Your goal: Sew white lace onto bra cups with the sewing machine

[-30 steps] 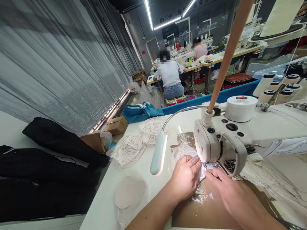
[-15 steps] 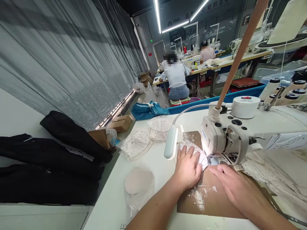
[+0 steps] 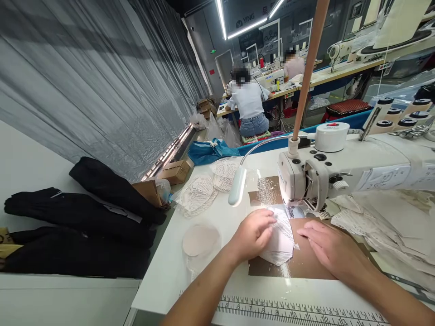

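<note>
A white lace cup piece lies on the brown sheet in front of the sewing machine's needle area. My left hand is at the left edge of this piece, its fingers bent over the top and the thumb tucked in, closed on it. Part of the lace is hidden beneath those fingers. To the right, my right hand rests on the brown sheet, fingers stretched toward the lace and apart from it, holding nothing.
Lace cups lie at the table's back left, and a beige round pad nearer me. A small lamp hangs left of the machine head. Lace fabric is heaped on the right. A printed ruler runs along the front edge.
The lace piece has come away from the needle area toward me and turned, with my left hand drawn back and its fingers more bent. My right hand stays beside it. The view has shifted.
</note>
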`<state>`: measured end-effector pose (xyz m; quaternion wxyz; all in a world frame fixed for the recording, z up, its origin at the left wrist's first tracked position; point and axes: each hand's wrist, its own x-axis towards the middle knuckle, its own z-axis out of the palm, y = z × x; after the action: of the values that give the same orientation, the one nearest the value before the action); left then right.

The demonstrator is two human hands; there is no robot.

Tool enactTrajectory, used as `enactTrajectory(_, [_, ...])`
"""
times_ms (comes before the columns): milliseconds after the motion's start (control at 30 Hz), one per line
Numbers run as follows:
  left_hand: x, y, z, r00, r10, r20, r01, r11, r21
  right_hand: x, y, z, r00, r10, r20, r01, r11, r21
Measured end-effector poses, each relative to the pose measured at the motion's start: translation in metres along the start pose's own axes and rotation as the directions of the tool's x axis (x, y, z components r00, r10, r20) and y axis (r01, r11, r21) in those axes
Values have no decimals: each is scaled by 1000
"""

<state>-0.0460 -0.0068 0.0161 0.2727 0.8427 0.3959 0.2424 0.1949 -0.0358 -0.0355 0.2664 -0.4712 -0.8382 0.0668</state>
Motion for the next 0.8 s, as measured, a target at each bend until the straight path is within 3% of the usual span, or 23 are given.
enactTrajectory(67, [1,0,5,999,-28,-19,30,994,105,-1,1,-1,1000,8,5,-8,1000,1])
enactTrajectory(167, [2,5,12,984,65,163,-95,978,185,-4,3,-2,1000,27,-13,-27,1000,-11])
enactTrajectory(233, [2,11,14,947,157,281,-208,965,161,-5,4,-2,999,28,-32,-29,999,-26])
enactTrajectory(300, [3,15,15,919,211,333,-267,954,134,-4,4,-2,1000,7,-29,-9,999,-40])
enactTrajectory(433, [7,17,16,961,147,233,-185,971,150,-1,3,-3,996,-69,64,75,992,-103])
enactTrajectory(533, [11,14,20,985,55,165,-93,968,232,-2,3,1,996,-74,56,81,987,-136])
enactTrajectory(800, [22,10,25,979,64,194,-122,944,307,-4,5,7,995,-98,-31,90,975,-202])
